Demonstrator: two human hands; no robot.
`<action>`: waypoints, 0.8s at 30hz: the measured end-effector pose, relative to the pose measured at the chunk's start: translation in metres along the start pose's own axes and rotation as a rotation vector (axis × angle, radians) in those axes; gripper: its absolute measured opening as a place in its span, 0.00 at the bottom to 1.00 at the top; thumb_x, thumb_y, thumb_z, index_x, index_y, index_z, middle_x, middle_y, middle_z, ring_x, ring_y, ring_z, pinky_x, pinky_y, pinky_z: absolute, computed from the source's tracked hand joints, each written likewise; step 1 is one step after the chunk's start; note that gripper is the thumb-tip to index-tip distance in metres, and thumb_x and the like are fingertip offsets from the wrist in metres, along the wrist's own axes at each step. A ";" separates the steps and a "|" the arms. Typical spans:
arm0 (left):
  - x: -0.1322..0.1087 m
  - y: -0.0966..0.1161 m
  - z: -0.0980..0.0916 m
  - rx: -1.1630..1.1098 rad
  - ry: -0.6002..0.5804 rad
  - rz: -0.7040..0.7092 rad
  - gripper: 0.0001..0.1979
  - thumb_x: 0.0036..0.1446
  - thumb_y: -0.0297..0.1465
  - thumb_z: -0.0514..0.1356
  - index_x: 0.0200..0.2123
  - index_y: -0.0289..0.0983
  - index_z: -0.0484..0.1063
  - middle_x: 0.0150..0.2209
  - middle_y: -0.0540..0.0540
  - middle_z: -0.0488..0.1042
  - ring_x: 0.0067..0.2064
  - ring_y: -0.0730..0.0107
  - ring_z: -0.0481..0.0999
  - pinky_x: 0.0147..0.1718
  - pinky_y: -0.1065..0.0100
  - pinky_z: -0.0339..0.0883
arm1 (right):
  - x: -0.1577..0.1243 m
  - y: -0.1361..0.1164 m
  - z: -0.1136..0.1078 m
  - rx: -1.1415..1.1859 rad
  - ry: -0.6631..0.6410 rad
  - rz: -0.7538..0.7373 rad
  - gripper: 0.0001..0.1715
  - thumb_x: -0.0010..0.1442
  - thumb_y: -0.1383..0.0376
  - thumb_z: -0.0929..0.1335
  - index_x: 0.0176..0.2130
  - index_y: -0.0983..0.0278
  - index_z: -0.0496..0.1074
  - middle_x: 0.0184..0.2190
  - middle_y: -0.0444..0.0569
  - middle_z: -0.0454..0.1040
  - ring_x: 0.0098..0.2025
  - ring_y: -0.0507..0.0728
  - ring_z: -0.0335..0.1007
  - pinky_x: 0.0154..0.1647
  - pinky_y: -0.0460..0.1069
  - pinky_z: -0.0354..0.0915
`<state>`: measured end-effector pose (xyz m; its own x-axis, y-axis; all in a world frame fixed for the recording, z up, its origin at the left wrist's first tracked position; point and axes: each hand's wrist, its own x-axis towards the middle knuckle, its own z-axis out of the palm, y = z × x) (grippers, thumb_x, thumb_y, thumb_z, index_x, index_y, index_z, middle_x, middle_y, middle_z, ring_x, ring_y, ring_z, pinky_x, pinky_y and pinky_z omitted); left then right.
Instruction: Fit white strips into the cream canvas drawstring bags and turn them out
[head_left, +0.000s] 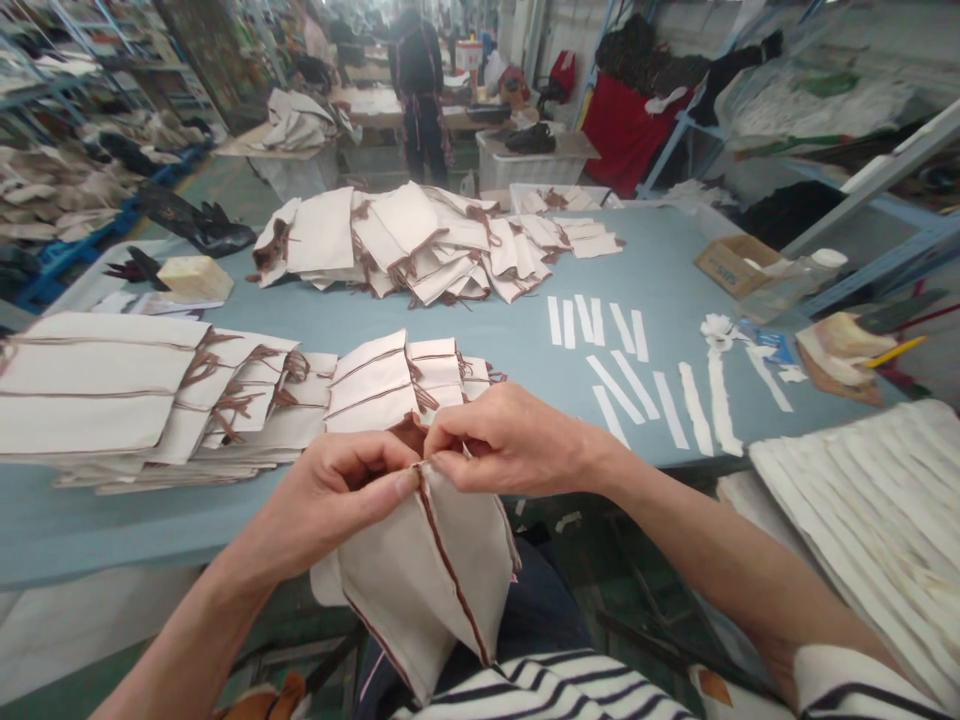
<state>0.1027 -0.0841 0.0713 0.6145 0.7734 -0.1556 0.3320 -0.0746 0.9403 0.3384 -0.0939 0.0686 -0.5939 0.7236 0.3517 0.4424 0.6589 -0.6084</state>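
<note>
Ahead of you stretches the long pale-blue worktable (660, 270). On your left sits a stacked row of folded cream cloth bags with brown drawstrings (150, 390), and further back a loose heap of the same cream bags (427, 245) sprawls across the middle. To the right of centre, white paper strips (630, 375) lie scattered flat on the tabletop. A small brown cardboard box (731, 265) rests near the right edge. At your far right, a pile of ribbed cream fabric (870, 510) hangs low. A person in dark clothing (420, 90) stands beyond the table.
</note>
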 end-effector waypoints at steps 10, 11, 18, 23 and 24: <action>0.005 0.003 0.023 0.386 0.363 0.217 0.09 0.56 0.32 0.59 0.24 0.38 0.70 0.20 0.56 0.66 0.22 0.76 0.62 0.22 0.74 0.55 | 0.007 -0.015 -0.002 -0.210 -0.067 0.152 0.11 0.67 0.68 0.67 0.39 0.66 0.80 0.27 0.47 0.77 0.28 0.53 0.63 0.32 0.48 0.50; 0.005 0.003 0.025 0.374 0.404 0.210 0.09 0.56 0.32 0.58 0.23 0.38 0.68 0.19 0.56 0.64 0.22 0.76 0.61 0.22 0.74 0.54 | 0.007 -0.016 -0.002 -0.184 -0.047 0.166 0.11 0.67 0.68 0.67 0.39 0.66 0.80 0.28 0.46 0.77 0.29 0.53 0.64 0.32 0.48 0.50; 0.000 0.002 0.027 0.189 0.379 0.187 0.11 0.54 0.34 0.60 0.22 0.38 0.68 0.19 0.56 0.63 0.21 0.76 0.60 0.20 0.74 0.52 | 0.001 -0.021 0.003 0.103 -0.048 0.289 0.04 0.60 0.67 0.71 0.36 0.66 0.78 0.29 0.42 0.77 0.31 0.51 0.67 0.34 0.46 0.56; -0.008 0.003 0.019 0.200 0.257 0.251 0.10 0.59 0.32 0.61 0.26 0.37 0.73 0.23 0.53 0.71 0.25 0.73 0.68 0.24 0.74 0.61 | -0.002 -0.023 0.008 0.184 -0.026 0.228 0.02 0.57 0.68 0.70 0.32 0.65 0.75 0.25 0.38 0.70 0.28 0.49 0.62 0.30 0.46 0.53; -0.009 0.005 0.016 0.223 0.236 0.257 0.10 0.60 0.32 0.61 0.26 0.37 0.75 0.23 0.52 0.72 0.25 0.73 0.70 0.25 0.74 0.62 | -0.002 -0.025 0.009 0.173 -0.014 0.217 0.02 0.56 0.68 0.70 0.31 0.65 0.75 0.26 0.38 0.71 0.28 0.49 0.63 0.31 0.46 0.54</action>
<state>0.1101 -0.1019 0.0721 0.5251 0.8330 0.1743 0.3517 -0.3989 0.8468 0.3224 -0.1131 0.0766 -0.5077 0.8402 0.1905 0.4395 0.4428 -0.7816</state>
